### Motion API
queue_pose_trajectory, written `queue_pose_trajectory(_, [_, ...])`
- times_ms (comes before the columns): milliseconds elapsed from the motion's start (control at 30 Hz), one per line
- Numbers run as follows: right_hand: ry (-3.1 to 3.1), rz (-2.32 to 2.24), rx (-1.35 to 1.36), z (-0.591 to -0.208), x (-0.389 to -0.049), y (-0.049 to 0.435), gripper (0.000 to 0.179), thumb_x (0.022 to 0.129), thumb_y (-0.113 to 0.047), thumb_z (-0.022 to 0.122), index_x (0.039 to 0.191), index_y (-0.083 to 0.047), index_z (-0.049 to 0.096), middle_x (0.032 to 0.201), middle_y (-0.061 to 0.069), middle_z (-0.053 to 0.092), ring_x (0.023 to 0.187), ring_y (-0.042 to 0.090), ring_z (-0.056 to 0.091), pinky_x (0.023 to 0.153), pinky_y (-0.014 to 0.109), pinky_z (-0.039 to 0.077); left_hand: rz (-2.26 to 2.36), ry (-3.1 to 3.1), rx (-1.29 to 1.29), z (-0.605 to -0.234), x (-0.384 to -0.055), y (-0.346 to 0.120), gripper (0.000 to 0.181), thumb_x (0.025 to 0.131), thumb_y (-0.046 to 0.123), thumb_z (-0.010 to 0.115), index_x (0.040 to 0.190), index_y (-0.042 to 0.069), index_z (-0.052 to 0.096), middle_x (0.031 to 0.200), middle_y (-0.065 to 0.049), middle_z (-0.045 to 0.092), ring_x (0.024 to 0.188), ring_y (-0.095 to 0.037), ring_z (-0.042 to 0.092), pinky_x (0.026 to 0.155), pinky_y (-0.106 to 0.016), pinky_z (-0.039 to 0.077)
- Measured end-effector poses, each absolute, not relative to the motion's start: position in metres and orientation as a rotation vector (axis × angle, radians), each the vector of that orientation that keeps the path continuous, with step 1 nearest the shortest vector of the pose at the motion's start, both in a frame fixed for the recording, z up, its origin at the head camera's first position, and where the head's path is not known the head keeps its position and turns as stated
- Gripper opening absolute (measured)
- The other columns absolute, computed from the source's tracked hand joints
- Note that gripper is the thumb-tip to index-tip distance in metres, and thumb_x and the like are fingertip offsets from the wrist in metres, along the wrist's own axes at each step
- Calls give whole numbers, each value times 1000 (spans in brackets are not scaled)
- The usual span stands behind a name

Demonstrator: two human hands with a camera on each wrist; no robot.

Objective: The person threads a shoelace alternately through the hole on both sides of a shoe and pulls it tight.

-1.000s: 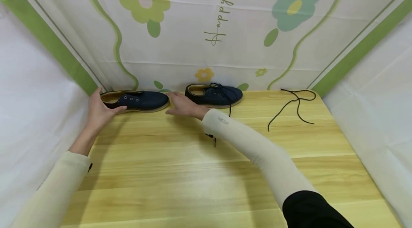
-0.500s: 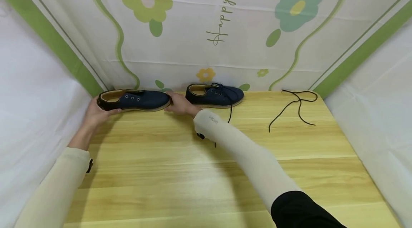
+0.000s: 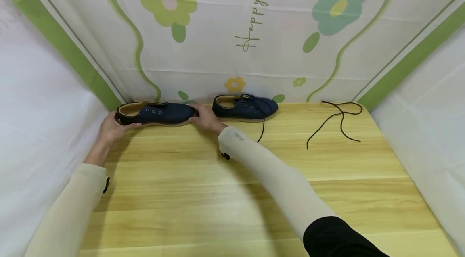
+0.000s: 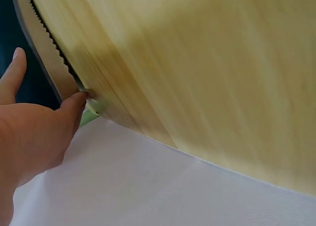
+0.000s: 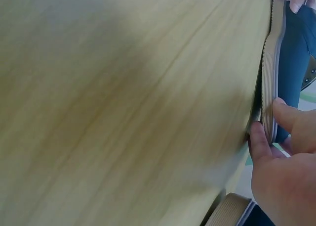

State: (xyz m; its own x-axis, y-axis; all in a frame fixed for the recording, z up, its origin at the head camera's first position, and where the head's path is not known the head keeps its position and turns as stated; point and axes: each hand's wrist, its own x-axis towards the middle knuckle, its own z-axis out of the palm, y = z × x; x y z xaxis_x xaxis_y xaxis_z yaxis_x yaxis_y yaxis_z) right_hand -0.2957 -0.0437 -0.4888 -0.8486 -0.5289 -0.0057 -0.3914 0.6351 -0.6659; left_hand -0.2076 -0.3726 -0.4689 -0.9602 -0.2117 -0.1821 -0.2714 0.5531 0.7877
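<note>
A navy lace-up shoe without a lace (image 3: 168, 113) lies at the back left of the wooden tabletop, toe to the right. My left hand (image 3: 110, 130) grips its heel end, the thumb along the near side. At the toe, my right hand (image 3: 206, 118) pinches the shoe; in the right wrist view, the thumb lies on the sole's edge and a finger reaches under the sole (image 5: 269, 77). The left wrist view has fingertips at the sole (image 4: 47, 43) too. Just right of my right hand stands the matching shoe (image 3: 250, 107), laced, one lace end trailing onto the wood.
A loose dark shoelace (image 3: 336, 118) lies at the back right of the wooden tabletop (image 3: 174, 192). Behind the shoes rises a white cloth wall (image 3: 207, 43) with printed flowers. White cloth also borders the left and right sides.
My right hand has closed on the unlaced shoe's toe. My left hand has shifted lower around the heel, its fingers no longer showing above it. The laced shoe and loose lace stay put.
</note>
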Motion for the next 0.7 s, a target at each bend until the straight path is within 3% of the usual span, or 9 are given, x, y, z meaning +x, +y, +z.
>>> queue_pose_trajectory(200, [2671, -993, -792, -488, -291, -34, 58, 103, -19, 73, 156, -8, 53, 142, 10, 67, 116, 20, 68, 102, 32, 52, 1247, 2757, -413, -465, -200, -369, 122, 87, 48, 87, 165, -8, 11, 159, -42, 32, 144, -61, 34, 115, -69, 35])
queue_pose_trajectory(467, [2625, -1002, -852, -479, -276, -16, 59, 101, -20, 76, 154, -6, 54, 151, 10, 62, 123, 20, 69, 104, 31, 53, 1113, 2872, -373, -459, -185, -362, 120, 82, 57, 88, 160, -11, 29, 140, -41, 53, 127, -55, 52, 106, -67, 44])
queue_pose_trajectory(600, [2598, -1023, -879, -469, -264, -1, 61, 100, -19, 76, 154, -4, 53, 146, 14, 64, 114, 22, 73, 92, 32, 59, 1069, 2933, -315, -452, -176, -355, 114, 81, 56, 90, 155, -13, 38, 146, -41, 50, 126, -56, 54, 101, -64, 47])
queue_pose_trajectory(700, [2615, -1013, -909, -465, -257, 13, 61, 100, -20, 77, 153, -2, 54, 143, 15, 67, 114, 24, 73, 92, 34, 60, 1041, 2951, -261, -445, -170, -347, 114, 80, 54, 91, 155, -14, 38, 152, -41, 45, 134, -59, 48, 107, -67, 43])
